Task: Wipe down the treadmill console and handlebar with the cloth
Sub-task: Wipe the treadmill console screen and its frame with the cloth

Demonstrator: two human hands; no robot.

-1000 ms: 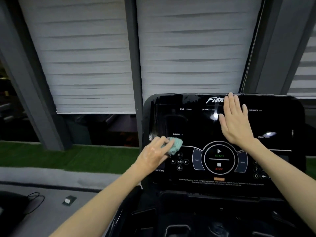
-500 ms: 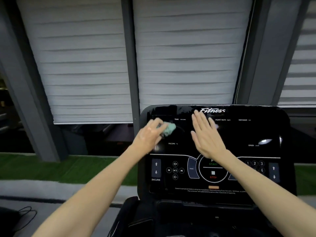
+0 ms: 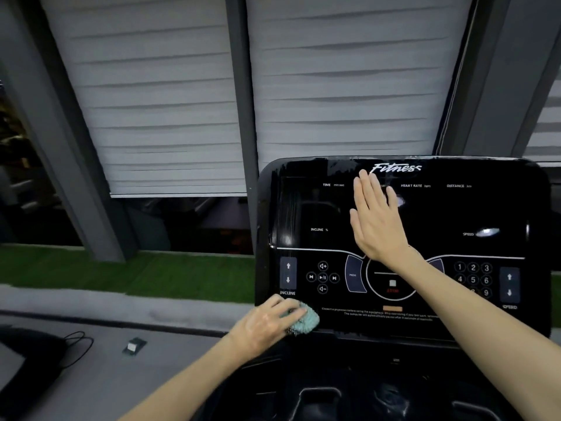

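A teal cloth [image 3: 308, 320] is gripped by the left hand [image 3: 267, 325] at 7 o'clock on the console [image 3: 440, 214], under "INCLINE". The right hand [image 3: 376, 223] is laid flat, fingers straight, below "Fitness". "TIME", "HEART RATE", "DISTANCE" and "SPEED" are legible.

Of the person only the left forearm [image 3: 182, 381] and right forearm [image 3: 473, 314] show, both bare from wrist to frame edge. The left hand [image 3: 267, 325], at lower centre, and the right hand [image 3: 376, 220], right of centre, are likewise uncovered.
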